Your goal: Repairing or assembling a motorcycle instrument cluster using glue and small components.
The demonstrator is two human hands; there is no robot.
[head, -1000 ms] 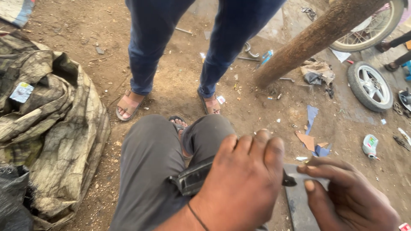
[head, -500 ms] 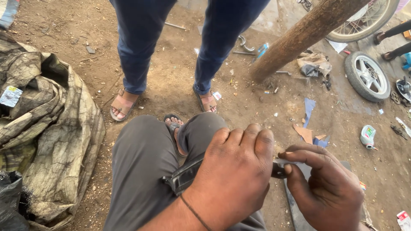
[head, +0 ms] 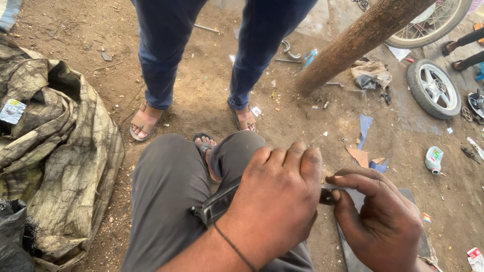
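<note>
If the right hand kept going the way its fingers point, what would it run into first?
Its fingers point left, so the right hand would most likely meet the left hand gripping the black strip, almost touching already.

Matt black rubber strip (head: 217, 204); rough, dusty dirt ground (head: 201, 90).

Daylit bare dirt ground (head: 201, 95) littered with scraps, a wooden pole (head: 363, 38), a small wheel (head: 433, 88) and crumpled tarpaulin (head: 55, 156).

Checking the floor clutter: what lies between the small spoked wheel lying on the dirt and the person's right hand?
In the head view, between the small spoked wheel and the right hand lie a white-green crushed container and blue and orange scraps on dirt.
</note>
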